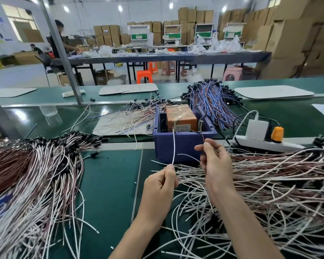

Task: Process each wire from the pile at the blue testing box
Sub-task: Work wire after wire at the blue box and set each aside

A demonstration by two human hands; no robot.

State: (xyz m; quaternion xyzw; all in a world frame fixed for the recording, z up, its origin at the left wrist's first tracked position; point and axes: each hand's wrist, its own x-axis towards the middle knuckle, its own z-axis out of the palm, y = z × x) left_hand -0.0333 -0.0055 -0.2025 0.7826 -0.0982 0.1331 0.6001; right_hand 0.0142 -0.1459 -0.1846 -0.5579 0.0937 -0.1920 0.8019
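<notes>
White wire (174, 146) pinched in the left hand (161, 184), tip up at the blue testing box (183, 141) | right hand (215, 161) pinches a dark lead (203, 136) by the box rim | pile (269, 184) on counter (110, 184), right side | advice: press both tips firmly, steadily.

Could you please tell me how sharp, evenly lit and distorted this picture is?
Head view: the left hand and right hand and the blue testing box are sharp and evenly lit; the wide lens bows the far table; ceiling lights leave pale glare on the green belt; the stacked cartons behind look soft.
</notes>
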